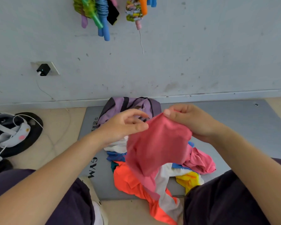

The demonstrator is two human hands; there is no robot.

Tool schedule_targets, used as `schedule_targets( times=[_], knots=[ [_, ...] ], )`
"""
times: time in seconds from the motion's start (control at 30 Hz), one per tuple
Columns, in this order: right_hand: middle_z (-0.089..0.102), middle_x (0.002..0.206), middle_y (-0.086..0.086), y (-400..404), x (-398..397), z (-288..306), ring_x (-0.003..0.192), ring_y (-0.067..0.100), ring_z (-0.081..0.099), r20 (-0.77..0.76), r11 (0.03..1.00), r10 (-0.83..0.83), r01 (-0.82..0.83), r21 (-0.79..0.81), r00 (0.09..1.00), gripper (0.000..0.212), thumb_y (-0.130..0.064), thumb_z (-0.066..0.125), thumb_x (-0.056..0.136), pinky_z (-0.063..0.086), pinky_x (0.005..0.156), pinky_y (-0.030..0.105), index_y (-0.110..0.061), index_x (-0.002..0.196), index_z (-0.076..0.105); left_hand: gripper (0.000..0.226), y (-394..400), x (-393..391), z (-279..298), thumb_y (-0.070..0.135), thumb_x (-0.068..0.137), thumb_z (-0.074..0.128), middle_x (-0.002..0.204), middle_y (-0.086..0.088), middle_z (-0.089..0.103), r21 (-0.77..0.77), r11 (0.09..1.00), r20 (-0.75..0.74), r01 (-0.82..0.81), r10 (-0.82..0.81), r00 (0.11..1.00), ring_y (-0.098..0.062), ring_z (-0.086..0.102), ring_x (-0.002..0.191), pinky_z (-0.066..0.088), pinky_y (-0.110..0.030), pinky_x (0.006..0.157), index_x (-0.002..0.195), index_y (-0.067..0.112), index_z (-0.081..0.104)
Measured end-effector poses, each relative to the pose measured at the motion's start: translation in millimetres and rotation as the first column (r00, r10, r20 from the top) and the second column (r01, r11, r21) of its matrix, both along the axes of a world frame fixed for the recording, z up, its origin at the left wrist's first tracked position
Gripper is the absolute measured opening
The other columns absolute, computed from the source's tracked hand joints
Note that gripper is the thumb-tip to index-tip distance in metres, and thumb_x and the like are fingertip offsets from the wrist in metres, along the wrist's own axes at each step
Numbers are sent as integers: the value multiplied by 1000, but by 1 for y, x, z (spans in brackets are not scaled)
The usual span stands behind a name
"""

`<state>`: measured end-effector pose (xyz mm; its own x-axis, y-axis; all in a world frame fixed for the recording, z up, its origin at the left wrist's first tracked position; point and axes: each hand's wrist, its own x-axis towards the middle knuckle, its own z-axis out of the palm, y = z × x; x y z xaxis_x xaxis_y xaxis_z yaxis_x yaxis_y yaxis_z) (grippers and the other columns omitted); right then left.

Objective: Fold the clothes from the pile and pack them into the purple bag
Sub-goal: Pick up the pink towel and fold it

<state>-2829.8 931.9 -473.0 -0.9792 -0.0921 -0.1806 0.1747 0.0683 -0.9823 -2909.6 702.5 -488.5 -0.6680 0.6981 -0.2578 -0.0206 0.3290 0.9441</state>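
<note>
Both hands hold a pink garment (157, 143) up over the pile of clothes (154, 174). The left hand (125, 125) pinches its top edge between thumb and forefinger at about ten o'clock of the cloth, the other fingers loosely curled above. The right hand (190, 120) grips the top edge at about one o'clock, fingers curled round the bunched fabric. The garment hangs slack from both grips, its lower end touching the pile.

The pile (orange, white, blue, yellow and another pink piece) lies on a grey mat (243, 127) between the person's knees. The purple bag (128, 106) lies on the mat at twelve o'clock of the pile, against the wall (185, 62), partly hidden behind the left hand. At nine o'clock, off the mat, a headset (11, 130) rests on a dark round object.
</note>
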Motion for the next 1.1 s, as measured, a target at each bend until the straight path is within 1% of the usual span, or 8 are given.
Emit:
schedule_targets(
  times=[0.13,0.4,0.53,0.67,0.73,0.87,0.97,1.1],
  knots=[
    [58,68,6,-11,6,-1,64,13,50,-43,997,79,-78,28,996,36,-41,68,81,42,61,22,-5,76,67,26,22,25,3,26,75,79,94,1,75,164,985,14,55,-58,998,-9,69,92,53,-20,85,99,19,72],
    [67,75,-1,-2,10,7,68,7,59,-63,999,53,-53,-8,997,27,-30,60,85,49,63,16,-5,92,71,17,19,29,19,35,75,69,72,9,68,187,976,42,-109,103,994,0,60,65,44,-10,60,85,22,72],
    [69,77,4,-6,14,9,70,11,60,-48,999,43,-42,12,998,15,-33,69,78,49,63,19,-19,80,74,19,14,29,22,36,68,80,60,-2,60,121,983,-182,-135,155,971,-15,53,58,43,-23,57,86,32,76],
    [66,69,2,-12,16,10,62,10,58,-69,997,71,-69,41,995,14,-31,69,80,48,58,19,-17,79,72,8,10,33,24,24,82,76,83,-2,75,61,992,-370,-109,124,921,-21,70,81,53,-37,83,88,18,78],
    [66,70,3,-15,16,11,66,11,61,-88,997,67,-62,53,994,16,-28,68,80,51,63,20,-12,80,70,12,7,34,25,22,89,67,86,-9,73,52,996,-295,-66,78,952,-23,65,82,51,-38,85,88,13,76],
    [62,73,6,-20,18,11,70,11,57,-97,997,68,-64,50,993,29,-28,64,82,47,68,17,2,84,63,20,8,37,28,35,89,57,65,8,51,166,983,25,-80,77,997,-3,43,60,36,-19,58,78,19,62],
    [56,68,4,-24,20,12,62,8,50,-90,997,63,-58,59,994,30,-31,60,85,41,58,14,-2,83,61,17,8,35,24,36,76,72,62,4,57,144,989,-108,-44,60,992,-4,47,53,37,-15,51,74,23,62],
    [53,69,14,-21,17,9,58,13,46,-106,994,-37,48,100,994,29,-23,60,91,39,52,15,5,85,61,11,0,17,13,25,74,83,76,2,73,24,993,-316,-120,121,941,-12,65,70,52,-26,73,73,22,73]
  ],
)
